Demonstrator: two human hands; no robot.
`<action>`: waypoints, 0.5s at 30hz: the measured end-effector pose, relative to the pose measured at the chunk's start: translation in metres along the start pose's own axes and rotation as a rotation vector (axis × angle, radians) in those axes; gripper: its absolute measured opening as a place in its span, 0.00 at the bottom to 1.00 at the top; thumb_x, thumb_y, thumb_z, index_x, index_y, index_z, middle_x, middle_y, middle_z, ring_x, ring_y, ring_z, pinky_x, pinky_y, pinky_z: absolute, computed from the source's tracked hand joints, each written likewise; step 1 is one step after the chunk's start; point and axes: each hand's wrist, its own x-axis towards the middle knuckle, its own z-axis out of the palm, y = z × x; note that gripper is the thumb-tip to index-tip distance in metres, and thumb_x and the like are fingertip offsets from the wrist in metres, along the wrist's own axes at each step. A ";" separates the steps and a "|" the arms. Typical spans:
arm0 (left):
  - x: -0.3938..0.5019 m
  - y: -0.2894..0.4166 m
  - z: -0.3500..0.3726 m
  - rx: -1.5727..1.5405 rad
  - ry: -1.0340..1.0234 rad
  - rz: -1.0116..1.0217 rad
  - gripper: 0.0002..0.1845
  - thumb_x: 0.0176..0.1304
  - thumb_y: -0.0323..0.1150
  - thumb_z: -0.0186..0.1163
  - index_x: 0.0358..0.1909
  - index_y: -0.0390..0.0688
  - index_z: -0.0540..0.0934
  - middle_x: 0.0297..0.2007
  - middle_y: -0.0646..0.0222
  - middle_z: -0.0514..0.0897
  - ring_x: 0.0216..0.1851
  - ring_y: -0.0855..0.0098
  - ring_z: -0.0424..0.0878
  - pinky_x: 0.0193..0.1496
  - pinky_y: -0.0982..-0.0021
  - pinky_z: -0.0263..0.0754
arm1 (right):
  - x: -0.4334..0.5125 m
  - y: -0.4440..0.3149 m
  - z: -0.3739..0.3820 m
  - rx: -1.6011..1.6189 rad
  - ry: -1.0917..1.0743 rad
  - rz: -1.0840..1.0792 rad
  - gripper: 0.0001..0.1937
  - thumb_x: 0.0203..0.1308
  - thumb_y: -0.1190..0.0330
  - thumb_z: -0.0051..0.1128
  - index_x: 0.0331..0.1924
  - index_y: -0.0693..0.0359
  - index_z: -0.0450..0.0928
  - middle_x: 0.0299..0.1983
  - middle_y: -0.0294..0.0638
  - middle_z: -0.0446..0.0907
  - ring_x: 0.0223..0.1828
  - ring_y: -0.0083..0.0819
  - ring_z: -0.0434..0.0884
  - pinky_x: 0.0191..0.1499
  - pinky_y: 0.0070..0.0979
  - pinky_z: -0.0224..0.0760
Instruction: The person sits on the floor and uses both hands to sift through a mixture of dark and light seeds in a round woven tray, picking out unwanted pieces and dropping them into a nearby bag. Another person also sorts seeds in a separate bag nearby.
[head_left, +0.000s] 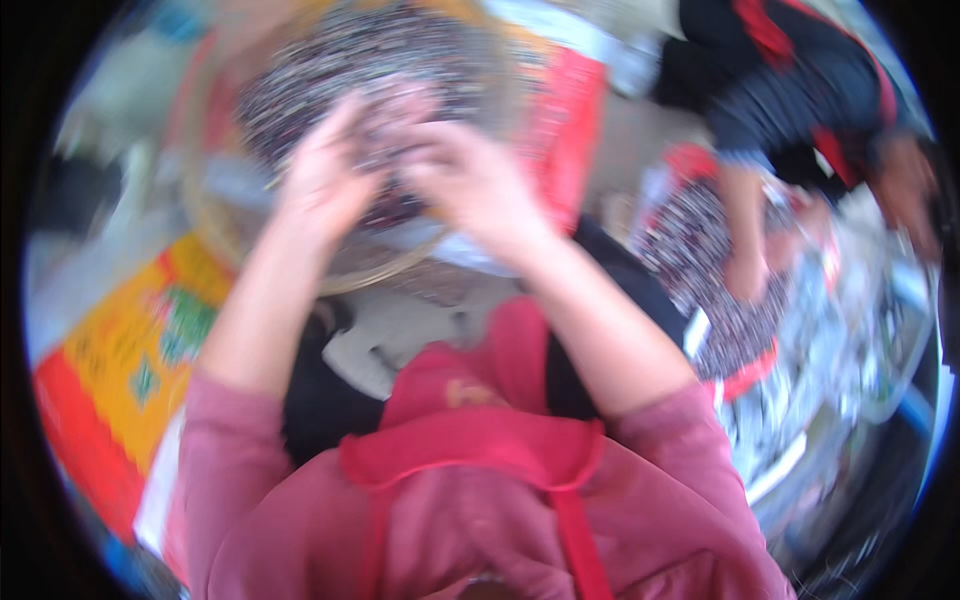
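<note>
Motion blur softens the whole view. A round, shallow tray (390, 271) with a pale tan rim lies before me, with a heap of small dark red and brown pieces (300, 105) in it; they are too blurred to name. Just above the heap, my left hand (330, 165) is cupped, palm turned inward. Close beside it, my right hand (457, 165) has bent fingers pointing at the left palm. Dark bits show between the two hands, but whether they are held or lie behind is not clear.
A yellow and red printed bag (127, 360) lies at left, a red printed bag (566, 135) right of the tray. At right, a co-worker's arm (742, 225) reaches into another dark heap (690, 240). Clear plastic (840, 337) is piled nearby. Another hand blurs at the tray's far left.
</note>
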 end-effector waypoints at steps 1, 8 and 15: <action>-0.002 0.000 0.000 -0.023 0.060 0.021 0.22 0.72 0.39 0.47 0.60 0.32 0.69 0.60 0.50 0.73 0.63 0.56 0.71 0.64 0.57 0.66 | 0.000 0.006 0.001 -0.240 0.063 -0.214 0.18 0.59 0.67 0.57 0.54 0.61 0.76 0.42 0.45 0.81 0.42 0.30 0.82 0.45 0.28 0.76; 0.011 0.000 -0.027 0.079 0.274 0.037 0.22 0.73 0.43 0.46 0.61 0.40 0.67 0.64 0.59 0.70 0.67 0.61 0.66 0.66 0.58 0.62 | -0.007 -0.015 0.001 -0.599 0.044 -0.137 0.14 0.53 0.63 0.57 0.40 0.62 0.79 0.35 0.51 0.82 0.41 0.48 0.82 0.44 0.41 0.76; 0.018 0.000 -0.054 0.300 0.281 0.032 0.20 0.70 0.46 0.52 0.56 0.46 0.74 0.58 0.66 0.77 0.62 0.65 0.71 0.64 0.56 0.63 | -0.018 -0.030 -0.005 -0.648 0.007 -0.128 0.14 0.54 0.63 0.57 0.41 0.63 0.78 0.36 0.51 0.82 0.41 0.49 0.83 0.44 0.43 0.76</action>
